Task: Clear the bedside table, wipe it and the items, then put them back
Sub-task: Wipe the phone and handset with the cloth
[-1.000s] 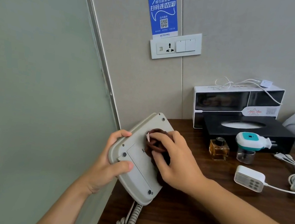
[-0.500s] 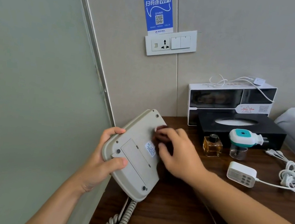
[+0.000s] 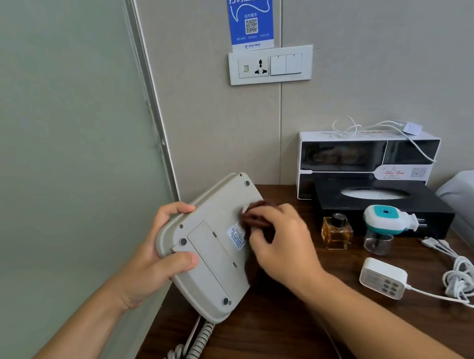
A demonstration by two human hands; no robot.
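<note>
Wiping step in hand, judged from the pose: phone point(image 3: 214, 246) tipped underside-up above the left front of the surface point(image 3: 300, 325), coiled cord point(image 3: 190, 352) hanging off the front edge. Left hand point(image 3: 159, 247) gripping the phone's left edge, thumb over the base, fingers curled round the rim. Right hand point(image 3: 278, 243) bunched round a dark cloth point(image 3: 258, 215), pressing it on the upper right of the base, just beside the small label point(image 3: 236, 236).

Next move, likely: sweeping the cloth over the unwiped remainder of the base, then turning the phone over; needs a firm left grip and slack in the cord.

Behind, against the wall: white-framed box point(image 3: 366, 158), contents too dark to tell. In front, touching it: black tissue box point(image 3: 381, 205), white tissue showing in the oval slot. Small perfume bottle point(image 3: 336, 231), amber liquid inside. Plug-in vaporiser point(image 3: 384, 227), its clear cup seemingly near empty.
</note>
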